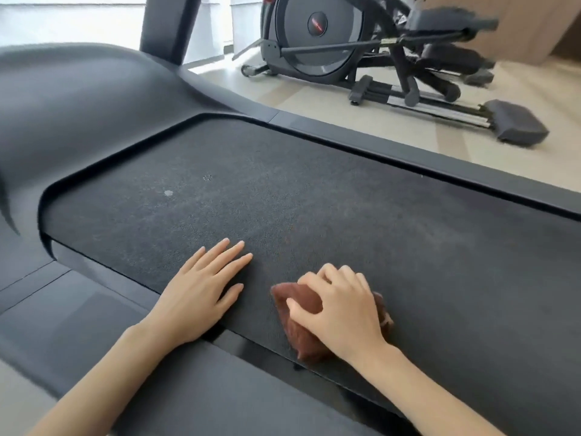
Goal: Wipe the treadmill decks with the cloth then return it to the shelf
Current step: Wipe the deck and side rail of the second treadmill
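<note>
Low in the frame, right of centre, the right hand (342,313) grips a bunched brown cloth (301,313), its fingers curled over the top and the thumb lying across the fabric. The cloth is pressed onto the dark treadmill belt (314,190), close to the belt's near edge. Just to its left, the left hand (201,297) lies flat on the belt with straight, slightly spread fingers, holding nothing. Two pale specks (168,192) mark the belt left of centre. At the upper right an elliptical trainer (317,55) stands on the light floor (518,86); its round red badge (317,25) carries writing too small to read.
</note>
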### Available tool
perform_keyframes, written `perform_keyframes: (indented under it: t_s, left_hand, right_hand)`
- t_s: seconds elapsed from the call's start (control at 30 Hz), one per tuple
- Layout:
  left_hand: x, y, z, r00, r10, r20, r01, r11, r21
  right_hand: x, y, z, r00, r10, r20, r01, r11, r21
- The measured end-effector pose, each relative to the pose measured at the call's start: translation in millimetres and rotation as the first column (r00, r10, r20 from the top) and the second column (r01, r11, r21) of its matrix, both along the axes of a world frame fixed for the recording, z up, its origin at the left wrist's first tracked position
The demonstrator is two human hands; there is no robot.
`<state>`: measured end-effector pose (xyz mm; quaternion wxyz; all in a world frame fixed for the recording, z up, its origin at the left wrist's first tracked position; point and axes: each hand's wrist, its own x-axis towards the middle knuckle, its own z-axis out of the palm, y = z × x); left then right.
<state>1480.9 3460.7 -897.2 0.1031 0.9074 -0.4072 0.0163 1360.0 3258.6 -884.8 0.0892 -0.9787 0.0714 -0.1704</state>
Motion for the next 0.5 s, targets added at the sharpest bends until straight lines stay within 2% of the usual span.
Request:
perform_keyframes:
  t_s: [0.07,0.13,0.2,0.27,0.33,0.4,0.5]
  left_hand:
    - [8,15,1,0.997,0.076,-0.031,-0.077,0.997,-0.026]
    - [10,29,0,0.990,0.125,-0.063,-0.127,0.991,-0.031]
    - [6,37,-1,0.991,0.107,-0.082,-0.110,0.993,-0.033]
    - [1,43,-1,0.993,0.075,-0.090,-0.080,0.996,-0.048]
    - [-2,45,-2,0.994,0.070,-0.088,-0.075,0.996,-0.055]
    - [-5,45,-3,0.993,0.077,-0.088,-0.081,0.996,-0.048]
    - [-6,46,0,0.990,0.103,-0.098,-0.108,0.993,-0.043]
  right_hand:
    - [-28,1,-1,1.000,0.022,-0.021,-0.022,1.000,0.014]
    - [-36,-13,4,0.996,-0.065,-0.054,0.065,0.998,-0.010]
    - [-22,-42,9,0.959,-0.262,-0.103,0.261,0.965,-0.030]
    - [0,-67,13,0.860,-0.490,-0.143,0.492,0.870,-0.018]
    - [22,-72,11,0.773,-0.619,-0.140,0.627,0.779,0.015]
    - [41,-55,3,0.771,-0.628,-0.108,0.631,0.776,-0.005]
    - [69,-6,-1,0.840,-0.535,-0.090,0.535,0.845,-0.025]
